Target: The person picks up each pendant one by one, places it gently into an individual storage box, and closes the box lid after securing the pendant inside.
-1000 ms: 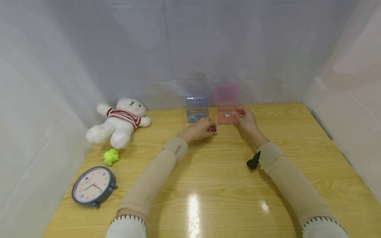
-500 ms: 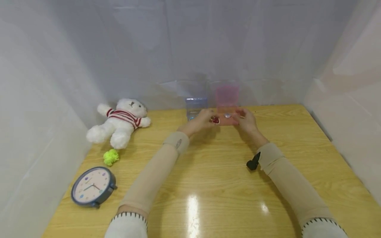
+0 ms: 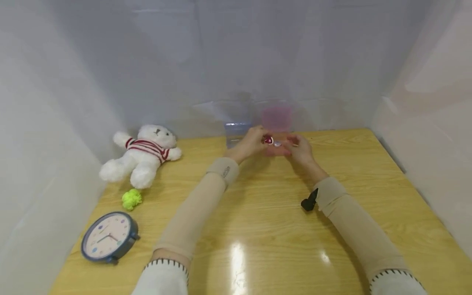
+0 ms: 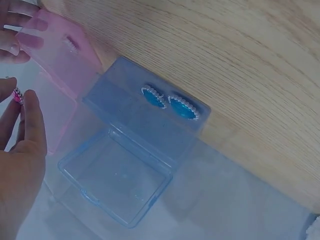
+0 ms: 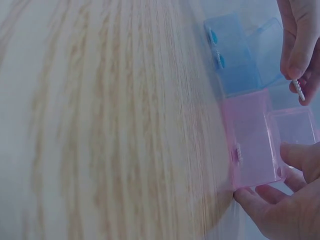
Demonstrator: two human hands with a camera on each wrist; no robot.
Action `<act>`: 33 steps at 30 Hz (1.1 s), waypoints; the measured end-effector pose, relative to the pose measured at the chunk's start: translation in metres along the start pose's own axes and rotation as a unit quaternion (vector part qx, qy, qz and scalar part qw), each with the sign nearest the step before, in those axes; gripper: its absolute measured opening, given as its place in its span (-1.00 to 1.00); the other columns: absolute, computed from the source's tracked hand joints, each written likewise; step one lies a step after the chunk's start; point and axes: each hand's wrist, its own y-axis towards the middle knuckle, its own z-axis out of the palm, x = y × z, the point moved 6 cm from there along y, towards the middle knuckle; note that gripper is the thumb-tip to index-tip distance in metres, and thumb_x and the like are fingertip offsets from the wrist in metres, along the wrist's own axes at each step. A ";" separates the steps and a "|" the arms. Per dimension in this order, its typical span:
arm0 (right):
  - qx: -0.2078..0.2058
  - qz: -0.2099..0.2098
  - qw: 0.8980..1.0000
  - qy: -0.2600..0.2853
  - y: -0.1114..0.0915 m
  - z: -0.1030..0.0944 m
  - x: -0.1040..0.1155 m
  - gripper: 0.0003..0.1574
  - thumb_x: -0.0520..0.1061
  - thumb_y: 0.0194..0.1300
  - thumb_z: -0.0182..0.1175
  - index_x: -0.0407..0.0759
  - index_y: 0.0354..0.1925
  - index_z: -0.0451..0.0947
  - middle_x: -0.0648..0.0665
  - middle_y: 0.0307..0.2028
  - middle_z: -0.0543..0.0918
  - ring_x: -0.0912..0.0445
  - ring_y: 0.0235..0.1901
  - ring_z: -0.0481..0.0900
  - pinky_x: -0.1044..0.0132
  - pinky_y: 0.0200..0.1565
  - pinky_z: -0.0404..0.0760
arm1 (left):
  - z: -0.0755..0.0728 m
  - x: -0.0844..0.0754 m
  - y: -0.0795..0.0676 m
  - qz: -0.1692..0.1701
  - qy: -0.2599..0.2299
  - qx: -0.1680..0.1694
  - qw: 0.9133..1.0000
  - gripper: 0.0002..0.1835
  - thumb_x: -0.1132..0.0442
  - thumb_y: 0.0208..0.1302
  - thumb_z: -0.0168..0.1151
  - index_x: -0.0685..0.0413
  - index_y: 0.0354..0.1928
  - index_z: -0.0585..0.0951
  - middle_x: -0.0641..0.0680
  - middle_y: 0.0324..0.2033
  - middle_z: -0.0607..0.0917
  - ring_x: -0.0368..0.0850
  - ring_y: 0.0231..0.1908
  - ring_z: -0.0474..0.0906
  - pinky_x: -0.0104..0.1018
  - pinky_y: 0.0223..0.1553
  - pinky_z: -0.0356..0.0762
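My left hand (image 3: 250, 144) pinches a small red gem (image 3: 268, 140) with a pale beaded edge, held over the pink box. The pink see-through box (image 5: 250, 140) stands open with its lid (image 3: 276, 118) raised at the back. Inside it lies a pale gem (image 3: 277, 144). My right hand (image 3: 302, 150) grips the box's right side, its fingertips at the corner in the right wrist view. Left of it stands an open blue box (image 4: 135, 120), partly hidden behind my left hand in the head view. Two blue gems (image 4: 183, 107) with beaded edges lie in it.
A white teddy bear (image 3: 141, 153) in a striped top lies on the table's left side. In front of it are a yellow-green fuzzy ball (image 3: 131, 199) and a round blue clock (image 3: 110, 237). Pale sheeting (image 3: 221, 61) hangs right behind the boxes.
My left hand has lifted the red gem from in front of the boxes up and over the pink box. My right hand stays at its side. The head view has shifted slightly.
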 end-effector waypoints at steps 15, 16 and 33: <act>0.011 0.011 0.999 0.044 -0.004 0.011 -0.002 -0.39 -0.12 0.62 0.11 -0.27 0.49 0.28 -0.33 0.46 0.34 -0.11 0.21 0.53 -0.05 0.40 0.61 | 0.006 0.013 0.008 -0.014 -0.022 -0.036 0.999 -0.62 0.24 0.31 0.47 0.23 0.12 0.69 0.18 0.00 0.69 0.05 0.04 0.61 -0.18 0.17 0.67; 0.014 0.013 0.999 0.044 -0.005 0.012 -0.003 -0.38 -0.10 0.62 0.11 -0.27 0.50 0.27 -0.32 0.47 0.33 -0.11 0.23 0.52 -0.04 0.40 0.61 | 0.008 0.014 0.007 -0.015 -0.026 -0.037 0.999 -0.62 0.24 0.31 0.48 0.22 0.12 0.69 0.17 0.00 0.68 0.04 0.04 0.60 -0.18 0.16 0.67; -0.001 -0.007 1.000 -0.006 -0.002 0.001 0.001 -0.39 -0.10 0.60 0.15 -0.28 0.47 0.32 -0.35 0.43 0.40 -0.12 0.22 0.52 -0.06 0.34 0.65 | 0.023 0.018 0.021 -0.032 -0.006 -0.037 0.999 -0.65 0.22 0.38 0.40 0.11 0.17 0.71 0.15 0.06 0.70 0.07 0.12 0.58 -0.05 0.25 0.62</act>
